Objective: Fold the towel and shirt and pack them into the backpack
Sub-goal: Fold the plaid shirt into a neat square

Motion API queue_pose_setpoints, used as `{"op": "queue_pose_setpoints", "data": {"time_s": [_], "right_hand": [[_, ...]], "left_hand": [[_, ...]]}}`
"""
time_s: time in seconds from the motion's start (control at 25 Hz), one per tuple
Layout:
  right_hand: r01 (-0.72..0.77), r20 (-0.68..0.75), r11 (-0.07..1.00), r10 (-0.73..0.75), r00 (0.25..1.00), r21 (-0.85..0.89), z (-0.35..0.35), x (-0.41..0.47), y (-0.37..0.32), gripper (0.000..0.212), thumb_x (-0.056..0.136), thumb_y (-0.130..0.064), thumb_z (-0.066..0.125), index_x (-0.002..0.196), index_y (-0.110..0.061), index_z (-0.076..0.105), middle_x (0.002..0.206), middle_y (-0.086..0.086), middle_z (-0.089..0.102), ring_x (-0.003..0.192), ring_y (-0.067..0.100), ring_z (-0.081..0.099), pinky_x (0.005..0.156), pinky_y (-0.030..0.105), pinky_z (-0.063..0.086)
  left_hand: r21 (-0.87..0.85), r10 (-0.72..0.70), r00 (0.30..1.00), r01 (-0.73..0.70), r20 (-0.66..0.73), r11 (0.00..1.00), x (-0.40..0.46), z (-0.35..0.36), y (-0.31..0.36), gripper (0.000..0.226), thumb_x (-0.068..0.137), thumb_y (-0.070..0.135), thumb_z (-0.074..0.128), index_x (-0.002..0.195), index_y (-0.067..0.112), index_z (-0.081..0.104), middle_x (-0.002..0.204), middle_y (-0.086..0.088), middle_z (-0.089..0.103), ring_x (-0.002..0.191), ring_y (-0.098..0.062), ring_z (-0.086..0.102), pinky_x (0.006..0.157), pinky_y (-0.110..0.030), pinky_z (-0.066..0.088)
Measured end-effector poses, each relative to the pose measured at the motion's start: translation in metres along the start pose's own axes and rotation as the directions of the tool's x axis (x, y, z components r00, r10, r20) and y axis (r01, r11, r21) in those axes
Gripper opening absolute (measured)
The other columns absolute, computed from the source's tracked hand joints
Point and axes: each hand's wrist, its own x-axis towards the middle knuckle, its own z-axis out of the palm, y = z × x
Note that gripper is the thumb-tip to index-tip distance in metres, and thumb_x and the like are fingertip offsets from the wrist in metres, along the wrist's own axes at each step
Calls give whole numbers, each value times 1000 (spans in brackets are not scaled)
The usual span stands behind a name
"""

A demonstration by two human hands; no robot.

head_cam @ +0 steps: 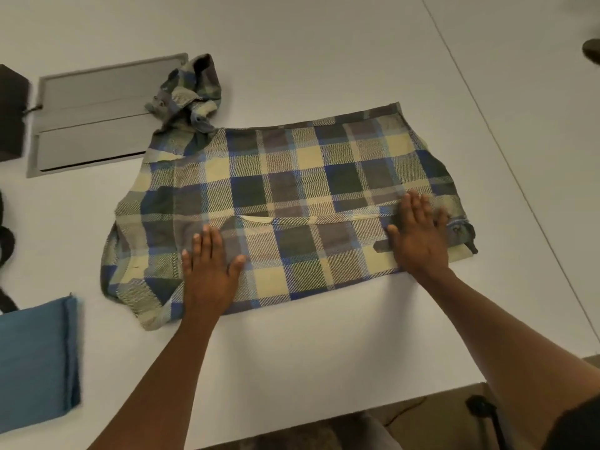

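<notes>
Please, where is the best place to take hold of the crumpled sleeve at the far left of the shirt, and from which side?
Probably pinch the sleeve at its loose bunched tip, coming from above with the left hand. It rises off the table, while the rest of the shirt lies flat.

This looks like an office or meeting room. The main sign is the surface (324, 43), a wide, smooth white tabletop with a thin seam running across its far right part, like joined conference tables. Set flush into it, toward the far left, is a grey hatch (94, 115) with hinged flaps, the sort that covers power and data sockets. Just left of the hatch stands a dark box (11, 112) with a cord at its side. Below the near edge of the surface, brownish carpet (438, 420) shows, with a black chair part (483, 410) and a cable lying on it.
</notes>
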Motion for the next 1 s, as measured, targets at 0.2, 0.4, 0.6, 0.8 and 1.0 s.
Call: {"op": "queue_pose_setpoints", "data": {"time_s": [0.2,0.4,0.6,0.8,1.0], "right_hand": [[246,22,951,-255,967,187,12,-24,-102,73,98,-56,27,158,-17,10,166,6,4,152,24,-1,123,48,7],[252,58,947,-268,962,197,30,-29,-128,74,97,-62,21,158,-25,4,166,-2,-4,151,21,-13,122,45,-3],[263,20,954,-269,963,146,32,-28,-111,78,97,-64,18,158,-19,1,166,0,-5,152,19,-10,123,46,0],[100,6,980,-102,995,175,29,-29,-81,78,98,-64,20,158,-18,-2,166,1,-7,152,19,-13,123,47,1],[130,4,982,-131,991,137,24,-24,-71,79,97,-65,23,158,-20,1,166,0,-6,152,19,-13,123,48,-1]], "left_hand": [[-10,162,986,-163,-49,987,-21,-2,61,70,101,55,16,158,16,9,166,-6,6,153,-24,1,123,-51,7],[25,231,973,-231,14,973,-22,13,31,75,98,63,12,159,20,5,166,0,-1,153,-19,-5,123,-48,7],[5,143,989,-143,23,990,-28,9,-28,80,96,69,10,159,19,3,166,0,-1,153,-20,-3,123,-47,10],[81,27,999,-25,-23,996,-30,-4,-37,78,98,64,10,157,13,15,166,-6,7,153,-25,3,123,-51,6],[48,165,980,-160,-116,986,-17,-17,31,67,102,53,16,157,15,15,166,-10,5,153,-28,1,123,-52,6]]}}
